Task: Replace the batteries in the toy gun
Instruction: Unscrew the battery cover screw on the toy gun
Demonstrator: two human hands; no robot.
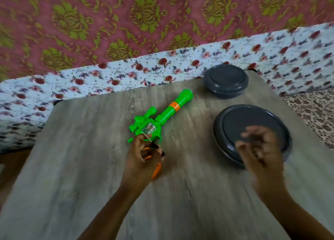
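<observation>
The left hand (142, 156) gripped the orange handle of the gun (159, 116), fingers curled round it, with a thin screwdriver (153, 143) also pinched there. The gun lay flat on the table (81, 149), its long axis running from the grip out to the muzzle at 1 o'clock. The right hand (260, 149), blurred, hovered with fingers spread over the near bowl (235, 124) at 3 o'clock; a second bowl (226, 80) sat beyond.
</observation>
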